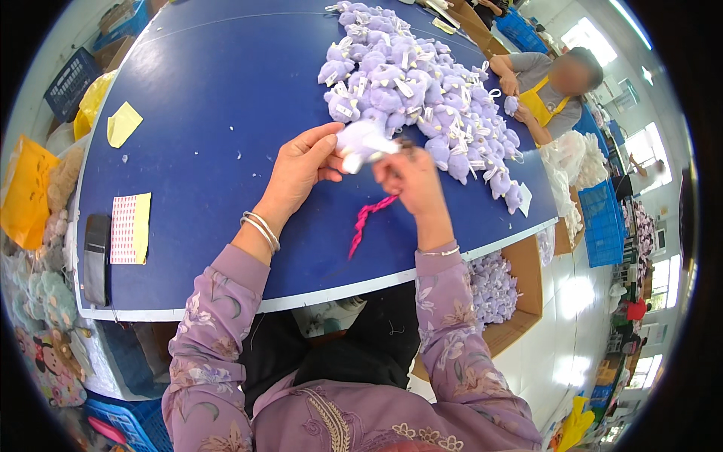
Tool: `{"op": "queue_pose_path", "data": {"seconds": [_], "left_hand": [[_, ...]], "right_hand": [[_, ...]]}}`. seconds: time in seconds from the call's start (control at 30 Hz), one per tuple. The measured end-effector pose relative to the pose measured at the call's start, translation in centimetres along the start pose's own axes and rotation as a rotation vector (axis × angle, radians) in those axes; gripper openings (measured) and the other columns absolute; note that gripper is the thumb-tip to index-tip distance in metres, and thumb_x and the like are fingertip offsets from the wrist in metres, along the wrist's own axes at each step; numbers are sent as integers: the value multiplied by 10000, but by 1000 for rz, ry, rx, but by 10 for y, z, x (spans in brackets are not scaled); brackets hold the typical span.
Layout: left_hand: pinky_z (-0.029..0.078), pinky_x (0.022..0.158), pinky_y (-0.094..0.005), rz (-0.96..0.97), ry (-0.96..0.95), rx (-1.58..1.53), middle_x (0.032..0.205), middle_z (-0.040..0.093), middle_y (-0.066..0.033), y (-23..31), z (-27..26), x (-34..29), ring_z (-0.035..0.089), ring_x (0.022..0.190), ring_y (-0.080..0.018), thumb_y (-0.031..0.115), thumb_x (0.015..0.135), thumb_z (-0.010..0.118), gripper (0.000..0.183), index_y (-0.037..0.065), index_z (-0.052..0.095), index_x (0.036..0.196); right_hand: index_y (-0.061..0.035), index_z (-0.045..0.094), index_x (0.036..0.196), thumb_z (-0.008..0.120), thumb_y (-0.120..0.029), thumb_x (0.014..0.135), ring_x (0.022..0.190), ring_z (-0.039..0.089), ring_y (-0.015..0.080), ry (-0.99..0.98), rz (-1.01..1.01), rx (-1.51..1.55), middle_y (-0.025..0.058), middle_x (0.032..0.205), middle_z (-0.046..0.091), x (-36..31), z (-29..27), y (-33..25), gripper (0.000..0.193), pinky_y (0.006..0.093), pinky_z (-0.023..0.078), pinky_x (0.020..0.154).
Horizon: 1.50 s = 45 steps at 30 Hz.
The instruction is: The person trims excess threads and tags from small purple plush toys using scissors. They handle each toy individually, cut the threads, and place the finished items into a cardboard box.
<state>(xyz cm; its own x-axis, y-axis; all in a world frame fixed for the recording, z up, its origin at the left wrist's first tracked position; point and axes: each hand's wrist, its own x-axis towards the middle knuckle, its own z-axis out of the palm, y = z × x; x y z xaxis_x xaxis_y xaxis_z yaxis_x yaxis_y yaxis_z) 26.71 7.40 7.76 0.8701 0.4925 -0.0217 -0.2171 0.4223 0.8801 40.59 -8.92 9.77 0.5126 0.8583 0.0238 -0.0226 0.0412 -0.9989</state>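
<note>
A small lavender plush toy with white parts is pinched between the thumb and fingers of my left hand, above the blue table. Close against the toy's right side, my right hand is curled and blurred by motion. Something dark shows at its fingers, too smeared to name. From under this hand a twisted pink cord trails down over the tabletop. Just beyond both hands lies a big heap of like lavender plush toys, many with white tags or loops.
Yellow paper, a patterned sheet and a black case lie at the table's left. A cardboard box of plush toys stands below its right edge. Across the heap, a person in a yellow apron handles a toy.
</note>
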Motion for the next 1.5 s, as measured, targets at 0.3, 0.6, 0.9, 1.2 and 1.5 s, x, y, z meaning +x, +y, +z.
{"op": "queue_pose_path", "data": {"seconds": [0.3, 0.6, 0.9, 1.2, 1.5], "left_hand": [[452, 614, -230, -38, 32, 35, 900, 649, -32, 5, -3, -2, 594, 720, -91, 260, 991, 521, 291, 39, 618, 1155], [455, 627, -218, 11, 25, 141, 941, 652, -25, 1, -2, -2, 596, 768, -82, 256, 984, 527, 278, 54, 616, 1154], [513, 733, -264, 156, -127, 332, 1250, 526, -68, -3, 7, -6, 587, 961, -108, 122, 911, 644, 589, 93, 390, 1442], [563, 705, -261, 45, -60, 127, 1096, 634, -115, 6, 5, -4, 682, 906, -173, 118, 916, 633, 483, -1, 455, 1349], [559, 731, -256, 103, -61, 231, 1086, 645, -93, -4, 7, -3, 681, 886, -157, 110, 922, 634, 421, 7, 495, 1306]], "right_hand": [[-88, 629, 1173, 672, -307, 895, 459, 413, 68, 331, 37, -199, 103, 1147, 648, 18, -49, -24, 356, 221, 352, 422], [-57, 584, 1220, 699, -170, 759, 1007, 629, 329, 267, -297, -1096, 154, 1204, 587, 65, 0, 14, 488, 411, 505, 869], [-3, 579, 1227, 708, -151, 855, 883, 612, 96, 21, -244, -384, 60, 977, 671, 35, 38, 1, 420, 264, 501, 770], [17, 605, 1234, 628, -132, 923, 872, 591, 71, 3, -201, -333, 39, 979, 672, 28, 27, -2, 345, 227, 479, 756], [-3, 666, 924, 653, -93, 896, 618, 464, 57, 165, -389, -559, -3, 738, 574, 24, 36, -13, 95, 238, 361, 522]]}}
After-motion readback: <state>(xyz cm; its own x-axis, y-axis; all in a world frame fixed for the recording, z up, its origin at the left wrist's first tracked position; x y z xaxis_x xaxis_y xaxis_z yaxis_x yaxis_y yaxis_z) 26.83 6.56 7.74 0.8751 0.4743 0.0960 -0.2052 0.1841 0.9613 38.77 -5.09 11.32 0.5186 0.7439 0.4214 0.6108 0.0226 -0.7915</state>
